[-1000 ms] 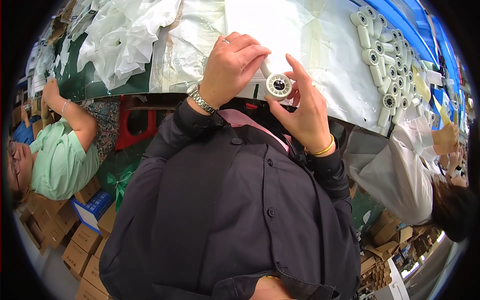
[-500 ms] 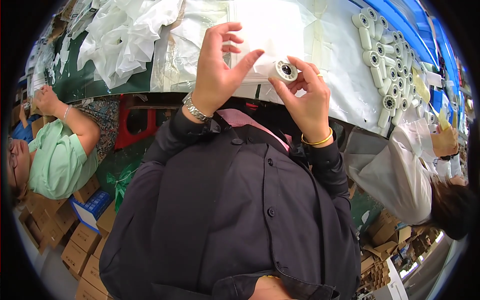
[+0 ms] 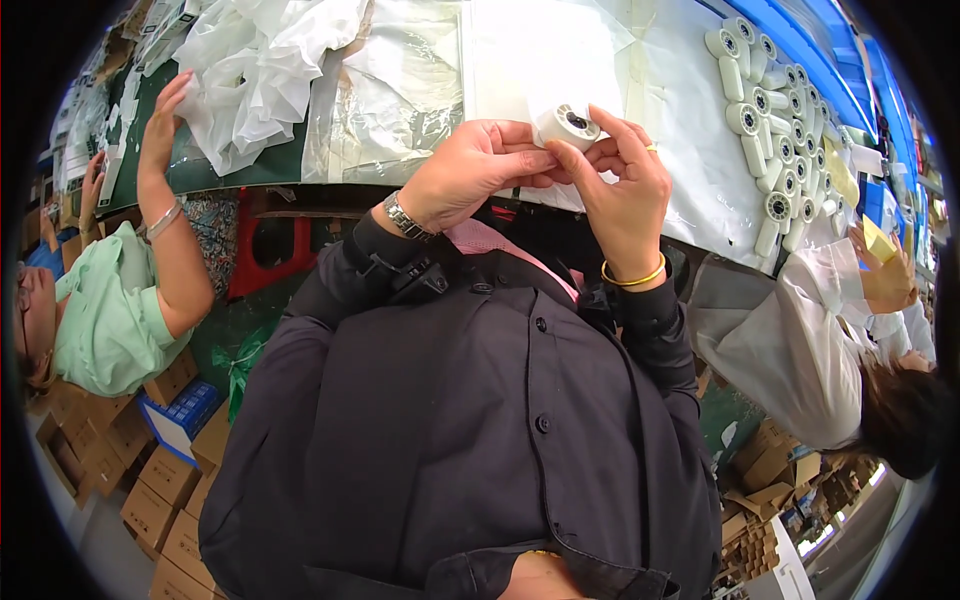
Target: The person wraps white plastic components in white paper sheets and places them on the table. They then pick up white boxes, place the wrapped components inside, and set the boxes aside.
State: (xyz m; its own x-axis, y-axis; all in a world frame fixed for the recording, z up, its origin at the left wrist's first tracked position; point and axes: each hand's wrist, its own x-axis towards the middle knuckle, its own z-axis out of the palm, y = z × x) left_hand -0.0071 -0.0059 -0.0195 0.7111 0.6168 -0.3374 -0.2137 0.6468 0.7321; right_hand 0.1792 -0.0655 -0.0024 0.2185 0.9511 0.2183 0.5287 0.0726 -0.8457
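My right hand (image 3: 625, 185) pinching a white device (image 3: 554, 128), left hand (image 3: 465, 170) bunched against it, hold unclear to me, at the near edge of the white sheet (image 3: 540, 55), similar devices (image 3: 752, 118) right of the sheet

Left fingers (image 3: 522, 163) beside right fingers (image 3: 624, 136)

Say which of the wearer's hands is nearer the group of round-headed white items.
Right: the right hand is left of the grouped items, apart from them; the left hand is farther left.
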